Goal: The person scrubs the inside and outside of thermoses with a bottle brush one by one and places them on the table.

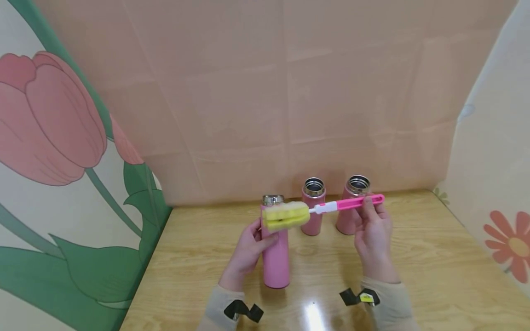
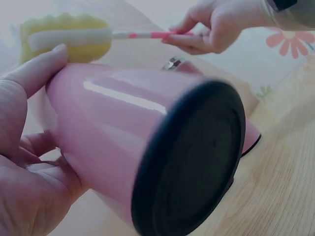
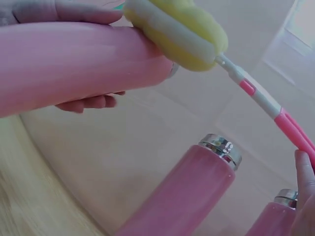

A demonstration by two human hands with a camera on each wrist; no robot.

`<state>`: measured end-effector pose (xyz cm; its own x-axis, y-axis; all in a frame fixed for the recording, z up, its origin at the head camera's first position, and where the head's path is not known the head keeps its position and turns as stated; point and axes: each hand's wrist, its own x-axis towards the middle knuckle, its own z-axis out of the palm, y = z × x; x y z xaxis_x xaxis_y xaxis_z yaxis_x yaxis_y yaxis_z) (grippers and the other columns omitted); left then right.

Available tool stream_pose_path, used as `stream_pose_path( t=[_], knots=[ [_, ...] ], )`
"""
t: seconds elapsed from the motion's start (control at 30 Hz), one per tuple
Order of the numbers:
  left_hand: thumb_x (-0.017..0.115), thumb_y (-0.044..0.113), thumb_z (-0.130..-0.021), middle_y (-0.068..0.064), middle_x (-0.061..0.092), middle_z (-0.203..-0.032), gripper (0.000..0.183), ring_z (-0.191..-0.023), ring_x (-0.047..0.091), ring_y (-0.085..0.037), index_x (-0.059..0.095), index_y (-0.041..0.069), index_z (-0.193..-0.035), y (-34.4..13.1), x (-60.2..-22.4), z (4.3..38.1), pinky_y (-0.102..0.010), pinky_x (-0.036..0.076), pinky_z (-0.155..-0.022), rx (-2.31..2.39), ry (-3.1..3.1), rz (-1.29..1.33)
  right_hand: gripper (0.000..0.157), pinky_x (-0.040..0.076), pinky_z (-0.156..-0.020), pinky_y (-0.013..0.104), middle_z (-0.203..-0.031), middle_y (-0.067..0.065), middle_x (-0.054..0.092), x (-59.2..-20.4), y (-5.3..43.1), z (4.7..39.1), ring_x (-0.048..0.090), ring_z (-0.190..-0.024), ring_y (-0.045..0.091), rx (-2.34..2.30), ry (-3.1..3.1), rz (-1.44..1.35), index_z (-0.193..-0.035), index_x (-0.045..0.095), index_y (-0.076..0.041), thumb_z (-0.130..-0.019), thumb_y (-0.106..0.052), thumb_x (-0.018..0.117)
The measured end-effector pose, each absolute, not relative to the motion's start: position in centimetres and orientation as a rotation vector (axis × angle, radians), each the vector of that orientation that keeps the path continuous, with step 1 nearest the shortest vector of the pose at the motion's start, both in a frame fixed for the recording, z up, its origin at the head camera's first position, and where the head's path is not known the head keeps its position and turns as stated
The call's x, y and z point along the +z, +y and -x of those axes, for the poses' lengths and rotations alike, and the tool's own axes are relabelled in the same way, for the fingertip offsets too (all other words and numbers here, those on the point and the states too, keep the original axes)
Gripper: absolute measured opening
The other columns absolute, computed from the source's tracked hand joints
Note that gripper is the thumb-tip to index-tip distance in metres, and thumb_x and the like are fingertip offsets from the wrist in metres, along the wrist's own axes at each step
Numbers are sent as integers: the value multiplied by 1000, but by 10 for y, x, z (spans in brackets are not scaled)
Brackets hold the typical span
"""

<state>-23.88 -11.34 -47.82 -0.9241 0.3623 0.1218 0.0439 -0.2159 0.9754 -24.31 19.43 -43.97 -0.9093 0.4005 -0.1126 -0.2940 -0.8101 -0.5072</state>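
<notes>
My left hand [image 1: 247, 248] grips a pink thermos bottle [image 1: 276, 262] around its upper body, its steel neck upward. In the left wrist view the dark base of this bottle [image 2: 192, 167] faces the camera. My right hand [image 1: 374, 230] pinches the pink handle of a bottle brush [image 1: 352, 202], which lies nearly level across the head view. Its yellow and white sponge head [image 1: 286, 216] overlaps the upper part of the held bottle, outside its mouth. In the right wrist view the sponge [image 3: 182, 32] sits beside the bottle's neck end, close to the left thumb.
Two more pink bottles, one in the middle [image 1: 313, 207] and one at the right [image 1: 347, 207], stand uncapped with steel rims near the back of the wooden table [image 1: 198, 257]. Behind them hangs a plain pinkish sheet [image 1: 232, 115]. Flower-painted panels flank the table.
</notes>
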Motion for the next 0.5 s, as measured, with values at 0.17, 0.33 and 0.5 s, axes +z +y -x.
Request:
stream_pose_path(
  t=[0.17,0.33,0.5],
  knots=[
    [81,3,-92,-19,61,-142,67,-127,61,-29,53,-4,-152,-113,-477,239,-42,54,-107,2242,1877,-465,13,63,-65,28,-94,9,72,-438,198,242,71,-76,18,2653,-635,303,-114,69,2,-103,-5,69],
    [84,5,-90,-16,63,-141,70,-126,60,-27,55,1,-154,-115,-478,240,-39,53,-106,2266,1943,-423,10,63,-62,29,-94,13,73,-438,200,241,72,-74,20,2645,-560,275,-110,69,2,-102,-4,68],
    [82,3,-91,-21,63,-143,74,-124,62,-27,49,-1,-157,-116,-479,241,-35,55,-103,2311,1939,-421,11,64,-66,31,-100,14,74,-438,201,240,73,-78,21,2632,-512,280,-111,69,2,-102,-4,69]
  ],
)
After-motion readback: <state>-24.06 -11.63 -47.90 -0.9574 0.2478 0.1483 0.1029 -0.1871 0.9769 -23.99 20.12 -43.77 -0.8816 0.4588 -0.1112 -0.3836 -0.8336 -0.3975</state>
